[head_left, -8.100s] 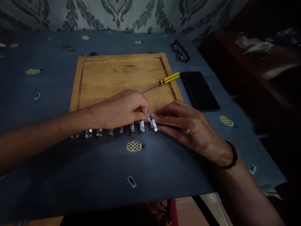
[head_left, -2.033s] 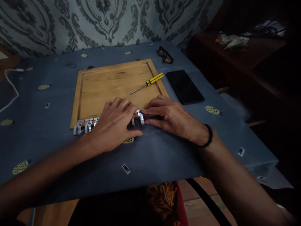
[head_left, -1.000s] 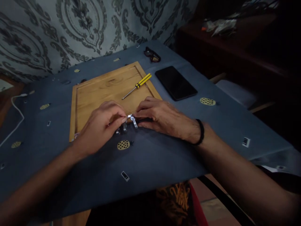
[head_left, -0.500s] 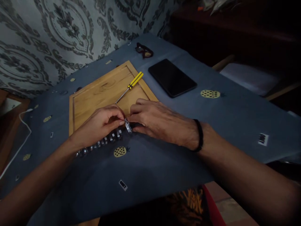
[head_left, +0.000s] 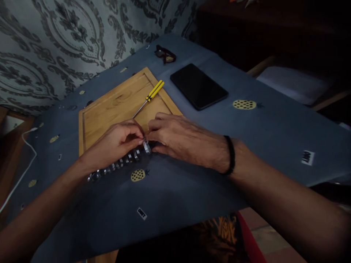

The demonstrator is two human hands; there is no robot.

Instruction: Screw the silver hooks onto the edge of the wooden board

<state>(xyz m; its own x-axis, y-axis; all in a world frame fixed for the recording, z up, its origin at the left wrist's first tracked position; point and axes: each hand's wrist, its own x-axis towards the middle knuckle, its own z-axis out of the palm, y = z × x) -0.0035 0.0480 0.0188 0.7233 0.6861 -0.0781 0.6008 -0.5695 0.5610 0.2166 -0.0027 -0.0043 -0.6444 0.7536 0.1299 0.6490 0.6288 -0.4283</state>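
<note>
Between the fingertips of both hands is a small silvery metal hose clamp (head_left: 147, 147), held over the front edge of a wooden board. My left hand (head_left: 120, 140) pinches its upper end between thumb and index finger. My right hand (head_left: 178, 138) grips it from the other side, fingers curled and partly hiding it. A row of several similar hose clamps (head_left: 129, 158) lies on the cloth along the board's front edge, partly behind my left hand. On the wooden board (head_left: 109, 106) rests a screwdriver (head_left: 155, 91) with a yellow and black handle, its tip near my left hand.
Right of the board lies a black tablet (head_left: 199, 86), and dark-framed glasses (head_left: 165, 54) sit beyond it. A blue-grey tablecloth (head_left: 192, 201) with pineapple prints covers the table. At the left runs a white cable (head_left: 34, 149). A patterned curtain (head_left: 74, 33) hangs behind.
The view has shifted slightly, so everything sits a little higher and further left. Both hands keep their pinch on the hose clamp, with only slight finger movement.
</note>
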